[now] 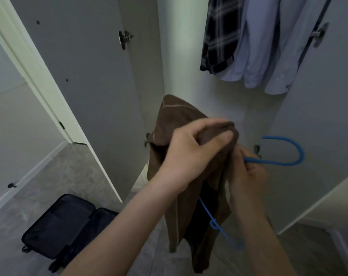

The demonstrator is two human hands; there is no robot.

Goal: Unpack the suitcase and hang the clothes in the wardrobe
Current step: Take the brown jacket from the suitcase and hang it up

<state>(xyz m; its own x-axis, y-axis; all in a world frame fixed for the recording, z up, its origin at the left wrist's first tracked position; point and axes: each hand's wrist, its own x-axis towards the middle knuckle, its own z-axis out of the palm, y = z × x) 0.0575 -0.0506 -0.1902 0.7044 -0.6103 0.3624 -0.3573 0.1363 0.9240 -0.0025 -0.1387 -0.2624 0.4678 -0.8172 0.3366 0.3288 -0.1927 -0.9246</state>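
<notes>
A brown garment (175, 120) with a thin pale stripe hangs in front of me, draped over a blue plastic hanger (288, 162). My left hand (191, 154) grips the top of the brown cloth, fingers curled round it. My right hand (247, 174) pinches the hanger's neck just below its hook, which points right. The hanger's lower arm (215, 224) shows under the cloth. The dark suitcase (65, 220) lies open on the floor at lower left; I see no clothes in it.
The wardrobe stands open ahead, its left door (85, 86) and right door (318, 136) swung out. Inside at upper right hang a dark plaid shirt (219, 36) and light blue shirts (268, 46). Grey tiled floor (39, 176) lies below.
</notes>
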